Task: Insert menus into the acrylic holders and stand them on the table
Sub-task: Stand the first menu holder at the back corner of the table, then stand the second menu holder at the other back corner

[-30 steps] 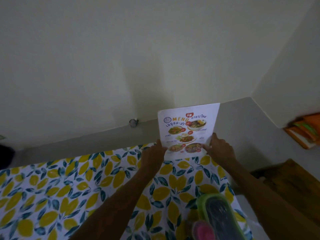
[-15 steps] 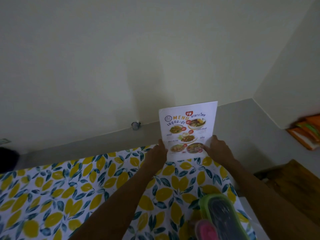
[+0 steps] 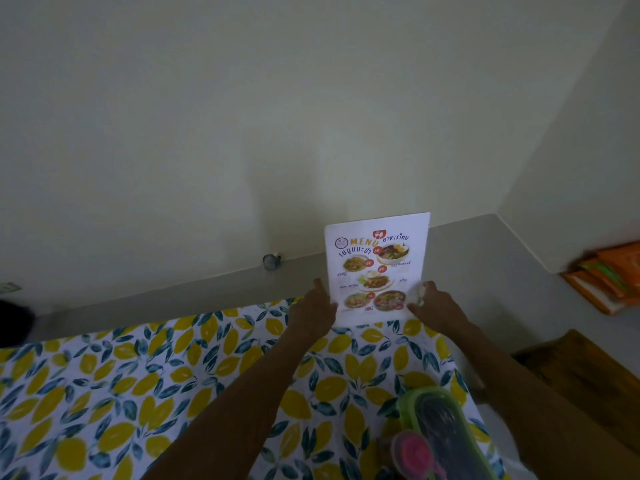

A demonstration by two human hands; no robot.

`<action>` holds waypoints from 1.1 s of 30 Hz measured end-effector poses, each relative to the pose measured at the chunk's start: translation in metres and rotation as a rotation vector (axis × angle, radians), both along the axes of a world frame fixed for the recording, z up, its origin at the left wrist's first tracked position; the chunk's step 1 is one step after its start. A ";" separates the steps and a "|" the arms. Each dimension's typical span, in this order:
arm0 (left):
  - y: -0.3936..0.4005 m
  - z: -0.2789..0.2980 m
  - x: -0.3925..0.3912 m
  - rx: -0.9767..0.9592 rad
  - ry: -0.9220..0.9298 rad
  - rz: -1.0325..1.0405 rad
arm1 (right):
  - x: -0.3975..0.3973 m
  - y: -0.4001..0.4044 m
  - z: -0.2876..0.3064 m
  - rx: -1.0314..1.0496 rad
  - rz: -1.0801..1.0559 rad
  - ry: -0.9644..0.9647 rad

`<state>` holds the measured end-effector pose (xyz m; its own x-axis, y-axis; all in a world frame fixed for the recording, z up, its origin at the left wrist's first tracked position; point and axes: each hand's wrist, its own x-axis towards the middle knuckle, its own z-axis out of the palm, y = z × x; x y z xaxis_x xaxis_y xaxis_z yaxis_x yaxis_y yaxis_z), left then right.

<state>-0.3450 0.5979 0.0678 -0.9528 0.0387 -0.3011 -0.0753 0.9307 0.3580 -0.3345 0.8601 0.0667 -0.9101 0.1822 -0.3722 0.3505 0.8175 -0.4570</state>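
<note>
A white menu sheet (image 3: 377, 265) with food photos and orange "MENU" lettering stands upright at the far edge of the table (image 3: 104, 393), which has a yellow-lemon cloth. My left hand (image 3: 313, 313) grips its lower left edge and my right hand (image 3: 433, 301) grips its lower right edge. I cannot make out a clear acrylic holder around the sheet; the sheet's bottom edge meets the cloth between my hands.
A green-rimmed dark container (image 3: 446, 434) and a pink round lid (image 3: 412, 452) lie at the table's near right. Orange packets (image 3: 609, 282) sit on the floor at right, by a wooden surface (image 3: 581, 372). A small round fitting (image 3: 272, 261) sits at the wall base.
The menu stays upright between both hands; the view has tilted slightly, so the sheet and hands sit a little lower in frame. My right thumb now shows pale on the sheet's edge.
</note>
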 end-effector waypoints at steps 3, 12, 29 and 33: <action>-0.008 0.016 0.011 -0.146 0.118 0.010 | 0.014 -0.003 0.018 0.216 0.105 -0.014; -0.065 0.069 0.065 -0.251 0.382 -0.007 | 0.060 -0.056 0.086 0.534 0.280 0.122; -0.373 0.153 0.336 -0.356 0.520 0.200 | 0.240 -0.405 0.165 0.469 0.615 0.348; -0.453 0.160 0.405 -0.371 0.469 0.310 | 0.287 -0.504 0.168 0.422 0.755 0.377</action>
<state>0.0604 0.1451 0.2282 -0.9361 -0.2840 0.2073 -0.2735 0.9587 0.0785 -0.0474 0.3561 0.2347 -0.8894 -0.4523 -0.0667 -0.4500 0.8918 -0.0464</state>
